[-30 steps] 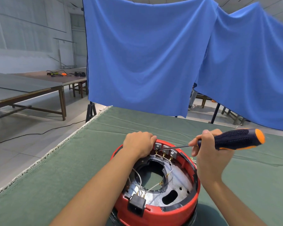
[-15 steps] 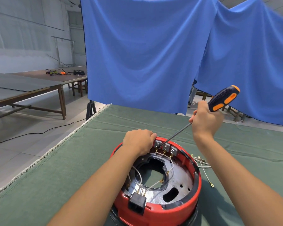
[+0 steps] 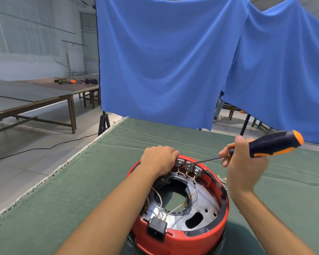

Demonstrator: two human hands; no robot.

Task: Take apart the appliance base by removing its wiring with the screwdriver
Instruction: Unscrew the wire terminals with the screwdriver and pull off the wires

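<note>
— Where is the red appliance base point(image 3: 177, 234)?
— Lower centre, on green cloth point(image 3: 63, 190). The left hand point(image 3: 157, 159) curls over its far rim.
— And the right hand point(image 3: 244, 168)?
— Clamped round the screwdriver point(image 3: 273, 144), tip at the grey terminals point(image 3: 189, 165).

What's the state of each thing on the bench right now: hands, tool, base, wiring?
left hand: gripping the base's far rim, bracing it.
right hand: gripping the screwdriver.
screwdriver: near level, tip at the leftmost switch block.
switch blocks: three in a row, wires still attached below.
appliance base: open side up on the green cloth.
power socket: seated in near wall, wired.
loose wires: lying on the cloth at right.
</note>
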